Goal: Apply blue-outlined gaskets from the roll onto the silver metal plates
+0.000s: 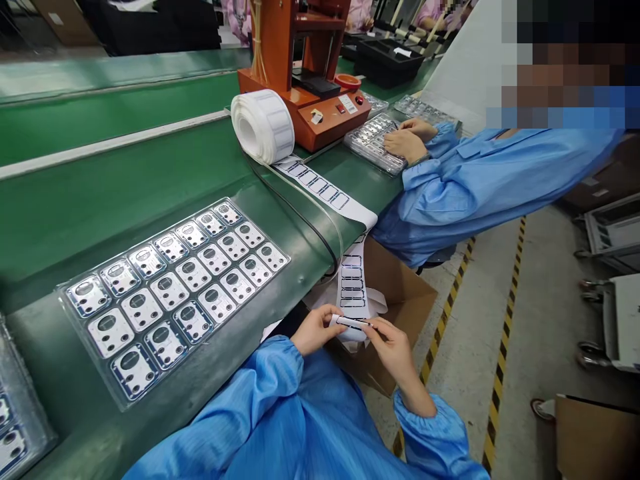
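Label strip (353,283): one, draped over the edge of the counter (190,160), low end bent between two hands above a cardboard box (413,293). Left hand (317,329): fingertips pinching the strip. Right hand (399,352): fingertips pinching opposite. Risks, as judged: uneven pull could crease or tear the labels; a hard tug could drag the roll (280,130); slack could snag the black cable (334,257).

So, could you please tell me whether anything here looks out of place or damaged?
Nothing looks spilled or broken. Slightly untidy, perhaps: the long white label strip droops off the green workbench towards an open brown cardboard box instead of lying flat.
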Demonstrator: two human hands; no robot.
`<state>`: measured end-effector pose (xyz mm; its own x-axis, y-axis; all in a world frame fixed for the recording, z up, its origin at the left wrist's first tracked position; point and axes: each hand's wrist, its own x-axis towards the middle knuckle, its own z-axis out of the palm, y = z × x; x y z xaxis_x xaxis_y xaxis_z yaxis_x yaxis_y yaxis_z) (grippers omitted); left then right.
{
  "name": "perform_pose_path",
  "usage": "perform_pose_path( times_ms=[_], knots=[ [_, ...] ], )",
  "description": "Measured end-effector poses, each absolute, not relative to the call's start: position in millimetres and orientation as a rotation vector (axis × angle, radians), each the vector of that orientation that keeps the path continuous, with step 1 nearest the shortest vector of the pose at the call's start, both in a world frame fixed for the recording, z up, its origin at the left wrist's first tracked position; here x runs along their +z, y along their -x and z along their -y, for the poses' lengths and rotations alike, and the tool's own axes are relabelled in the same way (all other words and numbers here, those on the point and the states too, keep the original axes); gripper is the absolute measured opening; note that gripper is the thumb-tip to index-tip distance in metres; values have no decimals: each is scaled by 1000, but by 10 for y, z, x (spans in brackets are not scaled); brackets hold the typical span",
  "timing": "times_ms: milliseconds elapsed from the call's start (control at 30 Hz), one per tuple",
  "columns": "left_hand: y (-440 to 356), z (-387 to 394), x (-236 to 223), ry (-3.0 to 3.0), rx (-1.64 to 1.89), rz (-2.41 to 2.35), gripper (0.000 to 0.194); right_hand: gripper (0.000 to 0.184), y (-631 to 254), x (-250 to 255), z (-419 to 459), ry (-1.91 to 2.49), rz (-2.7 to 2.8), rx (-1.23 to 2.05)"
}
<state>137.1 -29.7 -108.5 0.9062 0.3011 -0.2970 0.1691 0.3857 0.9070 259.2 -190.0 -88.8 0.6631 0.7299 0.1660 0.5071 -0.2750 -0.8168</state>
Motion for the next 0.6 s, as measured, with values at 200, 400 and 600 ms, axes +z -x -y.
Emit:
perform_pose_path(
  times_ms=[200,400,600],
  knots=[
    [-1347,297,-1073,-1285,129,-492,28,29,-2691,-631,1953,2025,1074,97],
    [-1306,291,-1005,-1407,152,-486,19,24,-2771,-288,1894,2093,1518,-11],
    [-1295,303,-1002,-1518,165,-492,21,27,-2765,-190,1813,2132,1722,-14]
  ],
)
